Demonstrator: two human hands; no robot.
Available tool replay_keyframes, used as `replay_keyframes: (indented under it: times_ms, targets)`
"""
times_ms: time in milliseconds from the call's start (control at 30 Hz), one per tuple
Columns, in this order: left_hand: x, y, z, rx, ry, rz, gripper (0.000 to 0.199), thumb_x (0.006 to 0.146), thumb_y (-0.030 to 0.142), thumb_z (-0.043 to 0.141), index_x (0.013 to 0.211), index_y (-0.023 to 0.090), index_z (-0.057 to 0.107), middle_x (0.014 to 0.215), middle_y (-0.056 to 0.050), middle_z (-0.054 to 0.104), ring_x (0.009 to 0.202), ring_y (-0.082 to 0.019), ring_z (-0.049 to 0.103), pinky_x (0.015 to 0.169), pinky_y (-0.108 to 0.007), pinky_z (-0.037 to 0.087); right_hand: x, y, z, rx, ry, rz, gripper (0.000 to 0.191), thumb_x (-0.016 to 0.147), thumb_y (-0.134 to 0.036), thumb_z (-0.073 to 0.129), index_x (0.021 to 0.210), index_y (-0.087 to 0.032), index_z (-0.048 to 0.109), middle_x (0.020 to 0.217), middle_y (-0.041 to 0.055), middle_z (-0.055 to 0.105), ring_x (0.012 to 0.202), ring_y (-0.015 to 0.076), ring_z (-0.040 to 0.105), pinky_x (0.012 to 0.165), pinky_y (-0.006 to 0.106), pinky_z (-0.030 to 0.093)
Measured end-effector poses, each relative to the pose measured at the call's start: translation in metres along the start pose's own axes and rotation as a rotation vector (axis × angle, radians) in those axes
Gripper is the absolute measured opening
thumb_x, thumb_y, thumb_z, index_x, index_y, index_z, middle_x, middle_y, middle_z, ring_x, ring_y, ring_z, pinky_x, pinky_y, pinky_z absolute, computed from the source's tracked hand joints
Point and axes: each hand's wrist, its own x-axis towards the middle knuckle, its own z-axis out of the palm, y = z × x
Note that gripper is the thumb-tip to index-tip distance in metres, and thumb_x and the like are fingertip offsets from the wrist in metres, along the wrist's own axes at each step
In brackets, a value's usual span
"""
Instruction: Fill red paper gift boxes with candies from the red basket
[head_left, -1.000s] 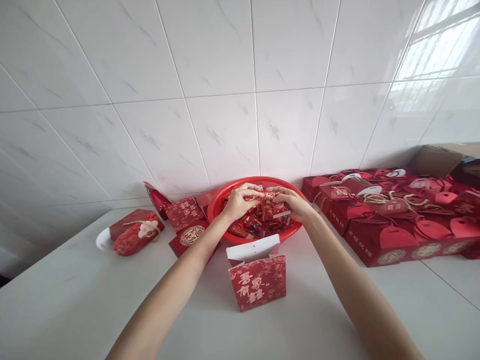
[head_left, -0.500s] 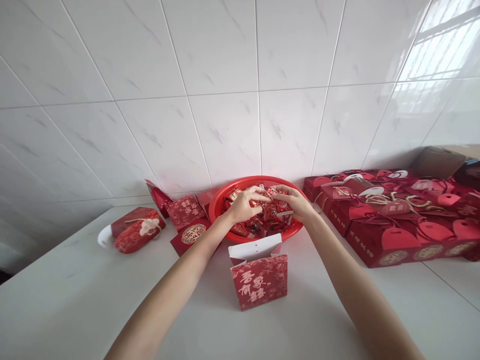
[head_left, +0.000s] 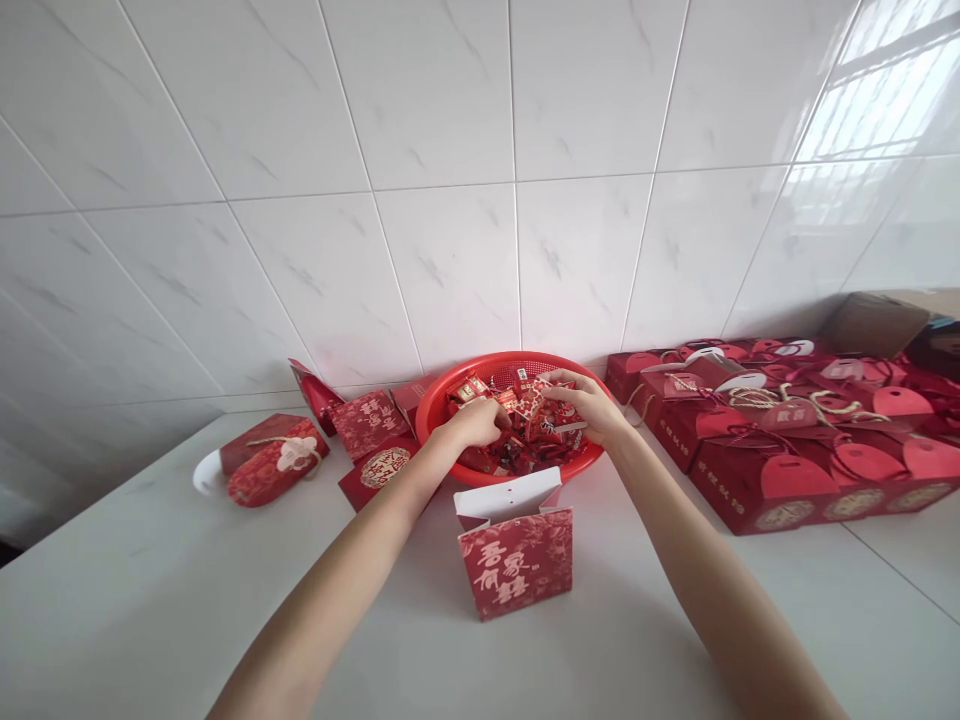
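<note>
Glossy white wall tiles [head_left: 442, 90], streaked with grey marble-like veining and parted by thin grout lines [head_left: 515, 182], span from 9 o'clock through 12 to nearly 3. At 2 o'clock they mirror a bright window [head_left: 877, 90]. Shade deepens toward 9. A white tabletop [head_left: 150, 580] stretches from 8 through 6 to 4, where a straight seam [head_left: 900, 574] crosses it.

Even, cool daylight is filling most of the view. The glossy white marbled tile wall [head_left: 442, 260] is mirroring a bright barred window at upper right, with glare washing out the tiles there, and dimming at lower left. Soft shading is lying across the smooth white surface [head_left: 172, 600]. Wide-angle distortion is slanting outer tile joints; fine detail among the small shiny red wrapped packets [head_left: 536, 425] is smearing.
</note>
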Motion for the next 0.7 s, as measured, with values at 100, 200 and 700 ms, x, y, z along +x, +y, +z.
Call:
replay_keyframes:
  times_ms: [100, 200, 700]
  targets:
    - [-0.001, 0.002, 0.001, 0.098, -0.044, -0.025, 0.018, 0.048, 0.008, 0.074, 0.058, 0.023, 0.067, 0.058, -0.002, 0.065, 0.074, -0.027, 0.067, 0.073, -0.032, 0.050, 0.000, -0.001, 0.000, -0.032, 0.011, 0.018, 0.026, 0.066, -0.020, 0.080, 0.087, -0.022, 0.066, 0.072, -0.0036, 0.068, 0.054, 0.0120, 0.064, 0.044, 0.022, 0.054]
    - [-0.002, 0.006, -0.001, 0.160, -0.071, -0.035, 0.027, 0.042, 0.014, 0.083, 0.062, 0.023, 0.067, 0.069, -0.007, 0.068, 0.096, -0.038, 0.066, 0.086, -0.039, 0.049, -0.001, 0.000, 0.000, -0.049, 0.016, 0.019, 0.027, 0.066, -0.021, 0.082, 0.089, -0.022, 0.066, 0.075, -0.0026, 0.069, 0.055, 0.0125, 0.065, 0.043, 0.022, 0.054]
    - [0.001, 0.000, -0.010, -0.248, -0.030, -0.051, 0.034, 0.049, 0.018, 0.081, 0.082, 0.023, 0.076, 0.076, 0.000, 0.073, 0.080, -0.026, 0.068, 0.072, -0.030, 0.051, -0.001, -0.001, 0.001, -0.056, 0.052, 0.040, 0.026, 0.067, -0.020, 0.080, 0.089, -0.024, 0.067, 0.076, -0.0027, 0.069, 0.057, 0.0133, 0.064, 0.045, 0.023, 0.054]
